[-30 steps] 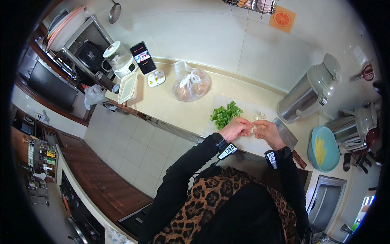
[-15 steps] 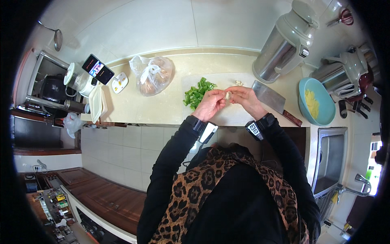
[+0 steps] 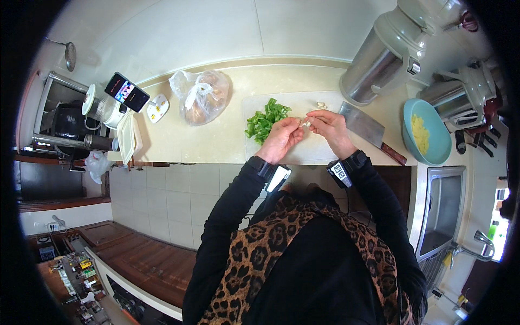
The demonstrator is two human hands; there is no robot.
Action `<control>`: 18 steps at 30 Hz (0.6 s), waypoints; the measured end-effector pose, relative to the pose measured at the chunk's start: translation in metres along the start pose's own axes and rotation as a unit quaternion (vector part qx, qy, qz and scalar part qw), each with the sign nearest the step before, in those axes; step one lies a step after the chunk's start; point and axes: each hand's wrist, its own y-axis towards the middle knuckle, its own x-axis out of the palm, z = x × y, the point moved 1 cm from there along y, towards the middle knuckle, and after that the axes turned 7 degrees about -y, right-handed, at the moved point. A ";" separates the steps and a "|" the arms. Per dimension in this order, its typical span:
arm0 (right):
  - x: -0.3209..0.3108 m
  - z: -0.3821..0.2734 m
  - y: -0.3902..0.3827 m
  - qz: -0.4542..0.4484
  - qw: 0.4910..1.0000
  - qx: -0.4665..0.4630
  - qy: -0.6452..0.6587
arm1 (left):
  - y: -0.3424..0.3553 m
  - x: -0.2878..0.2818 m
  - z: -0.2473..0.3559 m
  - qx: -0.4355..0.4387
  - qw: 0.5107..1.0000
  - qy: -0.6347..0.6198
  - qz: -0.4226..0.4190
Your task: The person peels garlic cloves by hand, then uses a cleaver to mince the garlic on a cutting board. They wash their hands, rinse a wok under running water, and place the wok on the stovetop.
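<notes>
Pinching a pale piece with left hand and right hand, beside chopped greens at left edge of cutting board

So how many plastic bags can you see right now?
2: one tied bag on the counter, left of the chopped greens, and one whitish bag at the counter's left end. Others may be hidden.
</notes>
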 end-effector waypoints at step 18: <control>0.015 0.018 -0.006 0.104 0.960 -0.128 -0.225 | 0.013 -0.001 -0.023 0.089 0.988 0.123 0.040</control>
